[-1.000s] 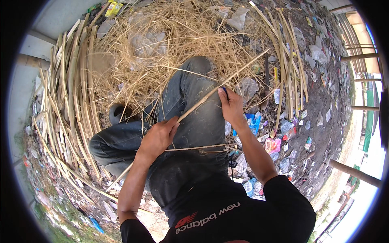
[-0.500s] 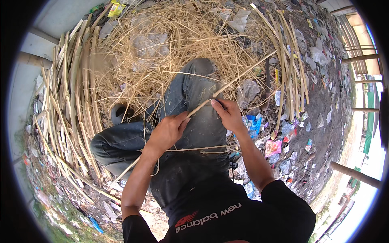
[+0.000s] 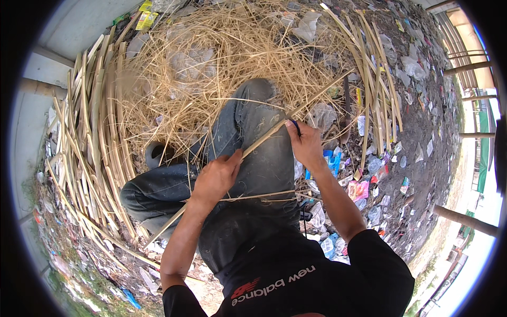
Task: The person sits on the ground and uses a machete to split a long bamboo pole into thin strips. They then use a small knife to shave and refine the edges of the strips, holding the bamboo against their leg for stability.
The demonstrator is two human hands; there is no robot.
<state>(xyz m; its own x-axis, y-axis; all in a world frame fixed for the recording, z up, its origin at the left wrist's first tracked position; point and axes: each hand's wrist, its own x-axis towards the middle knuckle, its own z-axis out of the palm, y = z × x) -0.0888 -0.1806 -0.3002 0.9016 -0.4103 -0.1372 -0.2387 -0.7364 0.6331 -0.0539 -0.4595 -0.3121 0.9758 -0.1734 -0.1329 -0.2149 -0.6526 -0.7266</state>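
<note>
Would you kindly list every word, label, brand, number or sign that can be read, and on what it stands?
Black shirt: pale lettering beside a red emblem; legible, but I won't copy the wording or brand.
Yellow packet: any print too small to read.
Pink packet: too small and blurred to read.

The left hand grips a pale stick slanting across the jeans; the right hand meets it farther up, holding a small dark item; straw-coloured shavings heap beyond; long strips lie leftward, scattered litter rightward.
</note>
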